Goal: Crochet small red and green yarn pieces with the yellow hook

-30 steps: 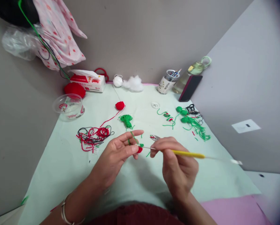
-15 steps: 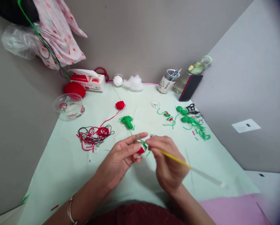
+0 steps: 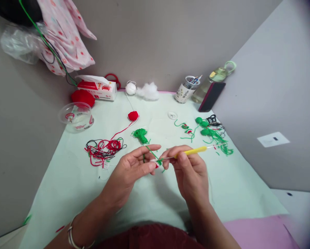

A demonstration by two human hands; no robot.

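My left hand (image 3: 130, 169) pinches a small red, white and green crochet piece (image 3: 158, 164) between thumb and fingers. Green yarn runs over its raised index finger toward a green yarn bundle (image 3: 140, 136) lying just beyond. In my right hand (image 3: 191, 169) is a crochet hook with a yellow handle (image 3: 193, 151), held nearly level. The hook's thin metal tip meets the green edge of the piece. Much of the piece is covered by my left fingers.
Tangled red and black yarn (image 3: 104, 152) lies left, below a red ball (image 3: 133, 116). Green yarn pieces (image 3: 217, 136) lie right. Behind stand a clear tub (image 3: 78, 119), tissue box (image 3: 97, 89), pen cup (image 3: 184, 91), bottle (image 3: 204, 88) and phone (image 3: 212, 97).
The hook has swung from slanting down rightward to nearly level, its handle now above my right thumb. My right hand has turned, and the crochet piece has tilted in my left fingers.
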